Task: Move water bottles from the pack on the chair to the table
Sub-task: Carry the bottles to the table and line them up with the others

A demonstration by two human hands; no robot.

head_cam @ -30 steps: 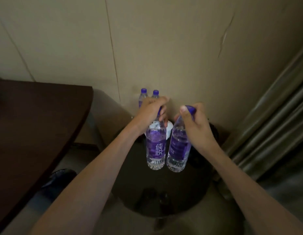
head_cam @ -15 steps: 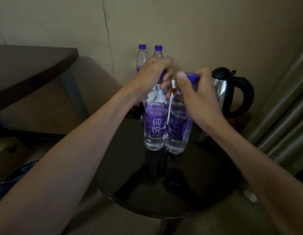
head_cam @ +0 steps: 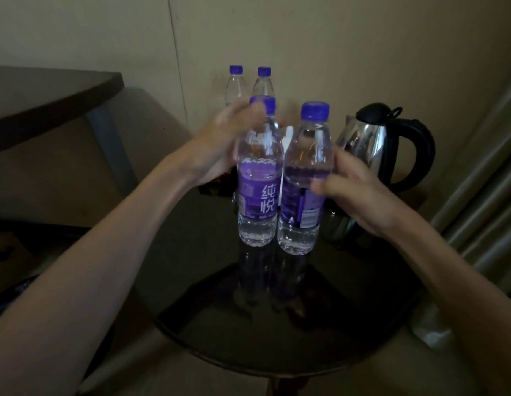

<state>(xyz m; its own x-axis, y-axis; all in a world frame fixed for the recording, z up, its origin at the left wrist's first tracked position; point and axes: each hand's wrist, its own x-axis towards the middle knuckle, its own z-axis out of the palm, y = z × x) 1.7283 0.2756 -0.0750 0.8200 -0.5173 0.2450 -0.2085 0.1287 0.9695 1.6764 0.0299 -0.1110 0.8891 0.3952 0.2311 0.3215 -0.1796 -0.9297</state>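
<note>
Head view: both hands have slid off the caps; left hand [head_cam: 220, 144], blurred, fingers loosely spread beside the left bottle [head_cam: 258, 178], right hand [head_cam: 354, 192] fingers curled lightly against the right bottle [head_cam: 302, 184]. Both stand mid-frame on the dark counter [head_cam: 277, 338], apparently delivered

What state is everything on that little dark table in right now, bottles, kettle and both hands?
Front-left purple-labelled water bottle: upright, capped, on the round dark glass table.
Front-right purple-labelled water bottle: upright, capped.
Two rear purple-capped bottles: upright, capped.
Steel kettle with black handle: lid closed.
Left hand: open, blurred.
Right hand: open beside its bottle.
</note>
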